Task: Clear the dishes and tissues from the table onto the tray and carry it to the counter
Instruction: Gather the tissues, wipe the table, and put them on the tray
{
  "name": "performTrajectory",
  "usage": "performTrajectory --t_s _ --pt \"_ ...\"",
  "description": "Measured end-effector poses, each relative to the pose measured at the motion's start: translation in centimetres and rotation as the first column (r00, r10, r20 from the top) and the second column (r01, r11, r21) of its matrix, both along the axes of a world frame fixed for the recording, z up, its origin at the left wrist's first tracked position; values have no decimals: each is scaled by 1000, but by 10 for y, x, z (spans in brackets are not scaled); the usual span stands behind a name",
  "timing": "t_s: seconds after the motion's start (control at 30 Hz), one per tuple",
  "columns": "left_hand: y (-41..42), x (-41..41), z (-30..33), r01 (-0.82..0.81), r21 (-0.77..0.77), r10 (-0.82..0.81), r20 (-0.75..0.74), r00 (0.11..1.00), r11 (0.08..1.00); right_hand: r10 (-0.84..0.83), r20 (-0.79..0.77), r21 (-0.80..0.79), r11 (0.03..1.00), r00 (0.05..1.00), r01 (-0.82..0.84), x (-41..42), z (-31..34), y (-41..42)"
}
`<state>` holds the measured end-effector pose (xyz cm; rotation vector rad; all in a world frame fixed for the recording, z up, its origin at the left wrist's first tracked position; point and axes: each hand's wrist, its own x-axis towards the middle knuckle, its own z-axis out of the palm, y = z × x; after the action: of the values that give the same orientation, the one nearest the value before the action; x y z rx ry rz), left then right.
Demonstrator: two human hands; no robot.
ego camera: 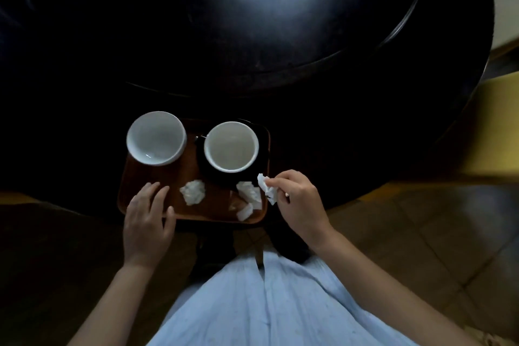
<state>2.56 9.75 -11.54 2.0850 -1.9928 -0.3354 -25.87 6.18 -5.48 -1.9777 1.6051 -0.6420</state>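
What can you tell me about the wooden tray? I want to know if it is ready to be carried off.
The tray is brown, wood-looking, rectangular with rounded corners and a low raised rim. It lies flat at the near edge of the dark round table. On it stand two white bowls, the right one on something dark, plus crumpled tissues. The left hand rests on its near left corner; the right hand holds another tissue at its right rim.

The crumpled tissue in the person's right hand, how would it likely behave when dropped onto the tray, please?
The tissue looks thin and floppy, drooping from the right hand, so probably very light. It should not roll, though it might drift off the wooden tray.
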Motion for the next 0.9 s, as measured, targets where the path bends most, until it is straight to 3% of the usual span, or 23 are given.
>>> performTrajectory --t_s 0.2,0.37,0.6,0.73,0.9 --pt "-22 76 -21 112 197 -127 68 990 974 -96 -51 -6 995 994 96 83 -7 16" --pt "-31 108 -29 226 224 -248 74 966 948 -155 -69 1 988 985 156 139 -13 21" --pt "-34 119 -32 300 240 -322 58 945 923 29 -240 -80 996 970 -50 216 -19 8" --pt "-34 121 -35 312 232 -335 66 940 921 38 -396 -179 977 917 -118 231 -34 1" --pt "-35 127 -38 322 242 -352 91 932 915 129 -532 -73 978 837 -198 237 -49 6"
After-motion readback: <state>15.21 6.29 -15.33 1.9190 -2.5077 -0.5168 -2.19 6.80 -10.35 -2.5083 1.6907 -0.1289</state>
